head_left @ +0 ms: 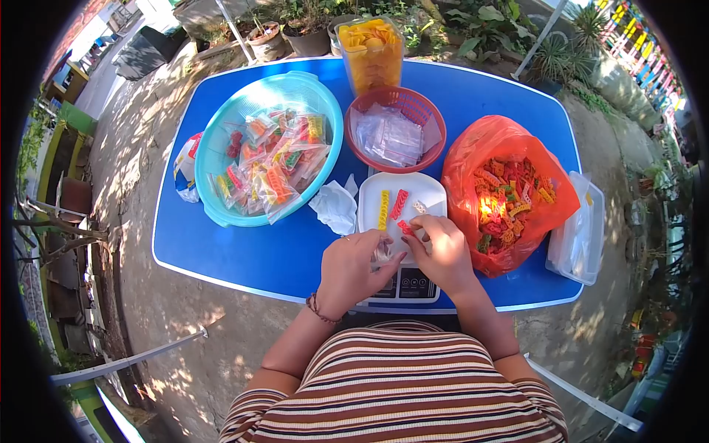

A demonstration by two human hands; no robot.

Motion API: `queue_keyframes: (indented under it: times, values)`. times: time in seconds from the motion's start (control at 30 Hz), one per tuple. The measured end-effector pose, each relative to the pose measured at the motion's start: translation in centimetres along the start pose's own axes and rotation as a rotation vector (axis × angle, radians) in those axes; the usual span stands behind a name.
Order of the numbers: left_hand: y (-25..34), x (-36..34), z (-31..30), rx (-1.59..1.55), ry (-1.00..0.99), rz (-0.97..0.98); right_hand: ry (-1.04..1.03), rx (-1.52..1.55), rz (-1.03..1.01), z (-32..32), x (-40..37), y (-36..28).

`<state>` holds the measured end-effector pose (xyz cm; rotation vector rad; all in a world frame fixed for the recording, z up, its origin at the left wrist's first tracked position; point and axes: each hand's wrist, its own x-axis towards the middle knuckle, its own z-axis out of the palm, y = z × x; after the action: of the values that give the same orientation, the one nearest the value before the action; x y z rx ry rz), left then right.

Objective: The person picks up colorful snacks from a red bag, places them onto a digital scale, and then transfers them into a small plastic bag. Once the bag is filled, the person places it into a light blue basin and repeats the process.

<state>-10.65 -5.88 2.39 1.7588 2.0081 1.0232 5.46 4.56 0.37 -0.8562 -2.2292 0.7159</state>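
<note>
My left hand (356, 264) is closed on a small clear plastic bag (382, 253), partly hidden by its fingers. Beside it, my right hand (443, 255) pinches a short red snack piece (404, 227) over the white tray (369, 196) of a kitchen scale (419, 286). On that tray lie a long yellow ridged snack piece (383, 210), a red ridged one (399, 203) and a small pale one (420, 207). A red plastic bag (461, 173) full of colourful loose snack pieces (506, 203) stands open to the right of the hands.
A light-blue basin (214, 166) at the left holds several filled bags. Behind the scale, a red basket (422, 107) contains clear bags, with a tub of yellow chips (373, 63) beyond. Crumpled white plastic (336, 207) and a clear container (580, 251) also lie on the blue table (251, 255).
</note>
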Motion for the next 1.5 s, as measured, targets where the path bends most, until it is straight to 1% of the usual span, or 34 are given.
queue_keyframes:
  times: [0.1, 0.2, 0.3, 0.33, 0.43, 0.47, 0.57, 0.6, 0.67, 0.7, 0.77, 0.87, 1.0, 1.1, 1.17, 1.27, 1.3, 1.4, 1.47, 1.5]
  values:
    - [0.1, 0.0, -0.1, -0.040, 0.017, -0.010, 0.010, -0.127, -0.101, 0.5, 0.1, -0.1]
    - [0.1, 0.0, -0.3, -0.061, 0.034, -0.030, -0.010, 0.194, 0.132, 0.3, 0.5, -0.9]
    - [0.1, 0.1, -0.4, -0.038, 0.036, -0.049, 0.034, 0.622, 0.218, -0.5, 1.0, -0.9]
    - [0.0, 0.1, -0.4, -0.022, 0.037, -0.048, 0.035, 0.914, 0.263, -0.6, 1.0, -0.9]
    - [0.0, 0.1, -0.2, 0.006, 0.049, -0.037, -0.005, 1.102, 0.266, -1.4, 0.8, -1.0]
    - [0.1, 0.2, -0.1, 0.014, 0.055, -0.033, -0.032, 1.077, 0.305, -1.6, 0.8, -1.7]
    - [0.2, 0.3, 0.1, 0.003, 0.027, -0.031, -0.083, 0.853, 0.196, -0.7, 0.2, -2.1]
    - [0.5, 0.3, -0.2, -0.071, 0.000, -0.038, -0.029, 0.883, 0.214, -0.1, -0.1, -1.9]
    - [1.2, 0.5, -1.0, -0.221, -0.055, -0.051, -0.026, 0.782, 0.211, 0.0, -0.2, -1.2]
    - [0.9, 0.5, -0.9, -0.388, -0.102, -0.094, -0.024, 0.732, 0.209, -0.1, -0.1, -0.9]
    - [-0.1, 0.3, -0.7, -0.721, -0.195, -0.178, -0.035, 0.782, 0.222, -0.6, 0.1, -0.7]
    - [-0.5, 0.3, -1.4, -0.646, -0.269, -0.154, -0.043, 0.876, 0.212, -1.4, 0.4, -0.9]
    - [-0.4, 0.1, -0.5, -0.763, -0.217, -0.221, -0.106, 0.921, 0.160, -2.3, 0.5, -1.1]
    - [-0.2, 0.0, -0.4, -0.809, -0.172, -0.244, -0.198, 0.699, 0.037, -3.0, 0.9, -0.3]
    - [-0.1, 0.0, -0.3, -0.879, -0.139, -0.264, -0.205, 0.597, -0.037, -3.5, 1.2, -0.8]
    - [0.1, 0.2, -0.6, -0.828, -0.131, -0.258, -0.232, 0.449, -0.140, -3.9, 1.3, -1.7]
    - [0.0, 0.1, -0.6, -0.794, -0.147, -0.243, -0.243, 0.400, -0.172, -3.9, 1.3, -1.8]
    - [-0.2, 0.1, -0.5, -0.713, -0.191, -0.204, -0.264, 0.305, -0.164, -3.2, 0.8, -2.0]
    - [0.2, 0.1, -0.7, -0.687, -0.208, -0.192, -0.240, 0.239, -0.253, -3.6, 1.3, -2.0]
    - [0.1, 0.0, -0.5, -0.756, -0.213, -0.226, -0.229, 0.207, -0.298, -3.8, 1.5, -1.9]
